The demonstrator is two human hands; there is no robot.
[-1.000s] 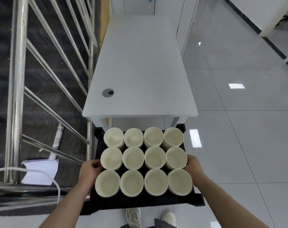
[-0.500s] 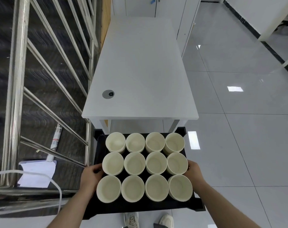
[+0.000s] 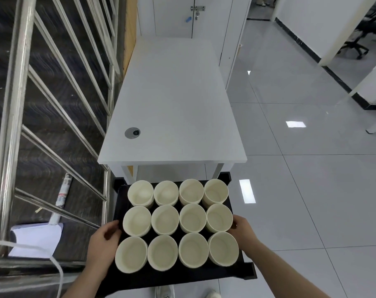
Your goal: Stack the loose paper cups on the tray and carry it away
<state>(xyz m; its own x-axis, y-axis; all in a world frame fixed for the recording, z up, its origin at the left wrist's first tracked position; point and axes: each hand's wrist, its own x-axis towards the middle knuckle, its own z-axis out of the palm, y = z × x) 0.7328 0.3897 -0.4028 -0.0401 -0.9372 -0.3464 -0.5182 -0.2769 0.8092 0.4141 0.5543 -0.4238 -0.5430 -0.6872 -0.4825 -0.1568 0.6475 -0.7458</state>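
A black tray (image 3: 178, 278) hangs in the air in front of me, just short of the white table's near edge. Several cream paper cups (image 3: 165, 219) stand upright on it in three close rows, mouths up. My left hand (image 3: 103, 244) grips the tray's left edge, thumb on top beside the cups. My right hand (image 3: 242, 230) grips the right edge, fingers partly hidden behind the cups. The tray's underside and my fingers beneath it are out of sight.
The white table (image 3: 172, 108) with a round cable grommet (image 3: 132, 132) stands ahead. A steel stair railing (image 3: 15, 104) runs along the left. White cabinets (image 3: 193, 18) stand behind the table. Glossy tiled floor (image 3: 311, 190) lies to the right. My shoes (image 3: 165, 292) show below the tray.
The tray with the cups has drawn slightly away from the table, and the view has tilted up to show more of the room. Both hands keep their hold.
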